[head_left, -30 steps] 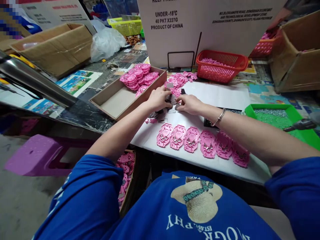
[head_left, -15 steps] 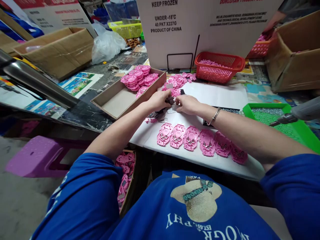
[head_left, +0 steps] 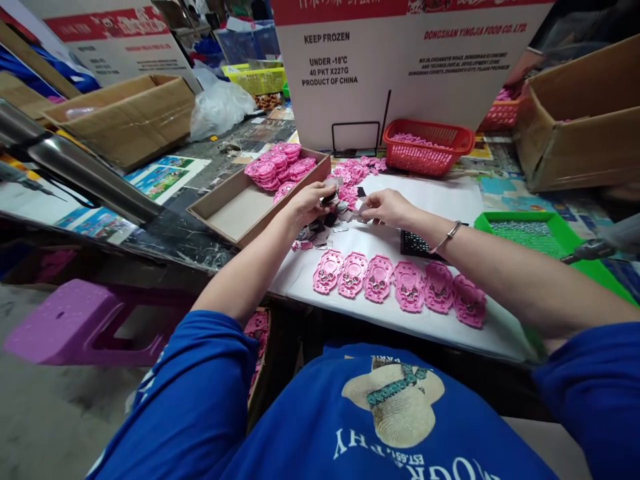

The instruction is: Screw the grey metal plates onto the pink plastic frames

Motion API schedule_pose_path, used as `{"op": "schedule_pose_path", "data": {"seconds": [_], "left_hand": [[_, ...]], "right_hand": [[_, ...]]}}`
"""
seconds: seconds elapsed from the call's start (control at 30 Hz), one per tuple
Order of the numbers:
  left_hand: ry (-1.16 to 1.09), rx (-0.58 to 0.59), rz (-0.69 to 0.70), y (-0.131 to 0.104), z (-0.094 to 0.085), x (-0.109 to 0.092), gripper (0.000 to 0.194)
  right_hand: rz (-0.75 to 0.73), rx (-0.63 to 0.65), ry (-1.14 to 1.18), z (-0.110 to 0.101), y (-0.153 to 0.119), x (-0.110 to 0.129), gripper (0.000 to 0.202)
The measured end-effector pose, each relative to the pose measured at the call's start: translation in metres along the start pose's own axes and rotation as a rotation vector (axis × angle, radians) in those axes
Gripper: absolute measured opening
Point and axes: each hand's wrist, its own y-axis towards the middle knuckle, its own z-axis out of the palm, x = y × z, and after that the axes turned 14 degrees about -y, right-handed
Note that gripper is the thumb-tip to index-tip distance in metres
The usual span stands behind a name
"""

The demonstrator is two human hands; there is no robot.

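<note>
My left hand [head_left: 311, 202] is closed on small flat dark-and-silver pieces [head_left: 330, 193], above a loose pile of similar pieces [head_left: 320, 230]. To its right, my right hand [head_left: 387, 208] pinches a small flat grey piece [head_left: 364, 202] between thumb and fingers. The two hands are a short way apart. In front of them, on the white sheet [head_left: 295, 277], lies a row of several pink plastic shells [head_left: 379, 279] with small metal parts in their lower ends. Behind the hands is a heap of small pink plastic parts [head_left: 353, 172].
An open tray [head_left: 225, 213] with stacked pink shells stands at the left. A red basket [head_left: 425, 150] of pink parts sits behind, and a green tray [head_left: 530, 230] of small metal pieces at the right, beside an electric screwdriver [head_left: 600, 247]. A black tray [head_left: 417, 243] lies under my right forearm.
My hands have drawn apart; they were together over the dark pieces. The right hand now has a grey piece between its fingers. The camera view has tilted up slightly.
</note>
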Motion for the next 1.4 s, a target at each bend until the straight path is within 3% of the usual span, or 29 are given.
{"op": "schedule_pose_path", "data": {"seconds": [0.13, 0.37, 0.43, 0.53, 0.67, 0.77, 1.0, 1.23, 1.4], "left_hand": [[-0.216, -0.008, -0.05, -0.016, 0.007, -0.003, 0.013], [-0.506, 0.043, -0.141, -0.064, 0.031, 0.004, 0.028], [-0.467, 0.039, -0.174, -0.083, 0.041, 0.012, 0.026], [-0.318, 0.16, -0.188, -0.116, 0.054, 0.03, 0.022], [-0.158, 0.319, -0.229, -0.157, 0.068, 0.054, 0.041], [-0.073, 0.338, -0.26, -0.177, 0.08, 0.067, 0.038], [-0.021, 0.264, -0.299, -0.191, 0.103, 0.093, 0.03], [-0.014, 0.218, -0.346, -0.193, 0.107, 0.099, 0.027], [-0.018, 0.182, -0.356, -0.193, 0.105, 0.098, 0.028]], "right_hand": [[-0.008, 0.011, 0.164, -0.009, -0.015, 0.005, 0.006], [-0.108, 0.086, 0.366, -0.035, -0.067, 0.013, 0.013], [-0.145, 0.112, 0.399, -0.039, -0.087, 0.012, 0.015], [-0.147, 0.125, 0.407, -0.041, -0.119, 0.01, 0.019], [-0.135, 0.094, 0.379, -0.039, -0.159, 0.004, 0.02], [-0.093, 0.065, 0.335, -0.033, -0.186, -0.001, 0.021], [0.028, -0.058, 0.424, -0.018, -0.23, -0.026, 0.017], [0.125, -0.281, 0.464, -0.016, -0.239, -0.055, 0.014], [0.126, -0.242, 0.567, -0.014, -0.24, -0.06, 0.04]]}}
